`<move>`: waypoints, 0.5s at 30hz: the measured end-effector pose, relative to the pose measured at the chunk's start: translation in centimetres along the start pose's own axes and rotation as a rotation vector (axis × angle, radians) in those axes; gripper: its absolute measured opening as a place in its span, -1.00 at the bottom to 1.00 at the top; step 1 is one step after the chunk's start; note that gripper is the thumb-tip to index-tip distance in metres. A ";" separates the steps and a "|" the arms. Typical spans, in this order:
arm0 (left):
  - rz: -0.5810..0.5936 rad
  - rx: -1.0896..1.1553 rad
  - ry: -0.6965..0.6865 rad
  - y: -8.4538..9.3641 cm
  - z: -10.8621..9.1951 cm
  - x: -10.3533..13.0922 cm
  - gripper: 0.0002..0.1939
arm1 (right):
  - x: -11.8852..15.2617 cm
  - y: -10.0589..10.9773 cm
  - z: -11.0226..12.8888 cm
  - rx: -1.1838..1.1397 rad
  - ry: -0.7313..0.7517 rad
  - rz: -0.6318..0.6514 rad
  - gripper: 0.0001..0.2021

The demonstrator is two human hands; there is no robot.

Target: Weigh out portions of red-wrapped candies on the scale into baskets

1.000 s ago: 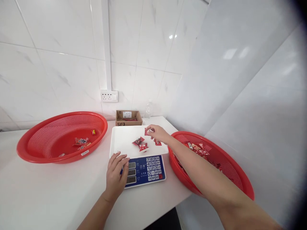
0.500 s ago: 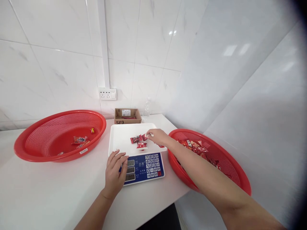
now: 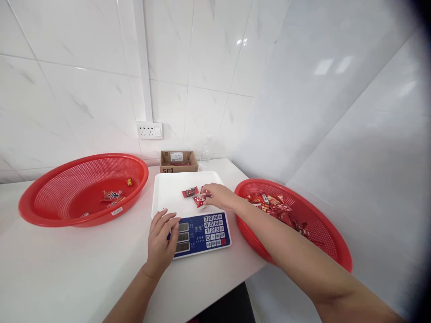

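Observation:
A white and blue digital scale (image 3: 198, 234) with a white weighing tray (image 3: 170, 188) stands on the table in front of me. Small red wrapped snack packets lie on the tray: one packet (image 3: 190, 192) to the left, and another packet (image 3: 199, 200) at the fingertips of my right hand (image 3: 220, 196). That hand reaches over the tray's right side, its fingers closed on a red packet partly hidden behind them. My left hand (image 3: 163, 237) rests at the scale's left edge, fingers stretched out beside the display, holding nothing.
To the right stands a red perforated basket (image 3: 332, 233) with many red packets (image 3: 276, 204). A second red basket (image 3: 50, 197) at the left holds several wrapped pieces (image 3: 112, 196). Behind the scale are a cardboard box (image 3: 178, 169) and a clear plastic bottle (image 3: 205, 150) by the wall.
My right hand has lowered onto the packets and drawn slightly nearer, and the front packet has turned. The packet it held up no longer shows fully. My left hand stays put.

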State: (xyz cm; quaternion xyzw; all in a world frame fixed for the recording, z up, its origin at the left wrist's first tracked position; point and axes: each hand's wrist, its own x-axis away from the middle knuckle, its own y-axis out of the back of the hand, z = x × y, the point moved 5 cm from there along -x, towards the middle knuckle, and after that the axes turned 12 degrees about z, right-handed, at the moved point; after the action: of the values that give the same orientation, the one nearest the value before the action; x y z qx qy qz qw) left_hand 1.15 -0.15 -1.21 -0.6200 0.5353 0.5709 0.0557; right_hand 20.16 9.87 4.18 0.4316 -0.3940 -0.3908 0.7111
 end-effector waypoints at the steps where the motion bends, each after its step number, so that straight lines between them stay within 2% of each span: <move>1: 0.002 0.000 0.000 0.0 0.0 0.0 -0.78 | 0.2 0.3 -0.2 -0.001 -0.001 -0.008 -0.69; 5: 0.003 -0.009 0.000 -0.1 0.0 0.0 -0.78 | 1.8 2.4 -2.1 -0.001 -0.068 -0.069 -0.75; 9: -0.008 -0.011 -0.015 0.0 -0.1 -0.1 -0.77 | 4.5 4.5 -6.5 0.042 -0.239 -0.109 -0.78; 12: -0.012 -0.009 -0.027 0.0 -0.1 -0.1 -0.77 | 6.6 4.4 -10.5 0.081 -0.352 -0.011 -0.82; 15: -0.011 -0.003 -0.039 -0.1 -0.2 -0.1 -0.77 | 7.9 2.6 -13.7 0.107 -0.430 0.130 -0.81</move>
State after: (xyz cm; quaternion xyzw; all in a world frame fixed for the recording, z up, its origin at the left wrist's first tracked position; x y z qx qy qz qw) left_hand 1.40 -0.16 -1.11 -0.6116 0.5299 0.5835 0.0683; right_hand 36.05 7.77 4.01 0.3492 -0.5835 -0.4058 0.6107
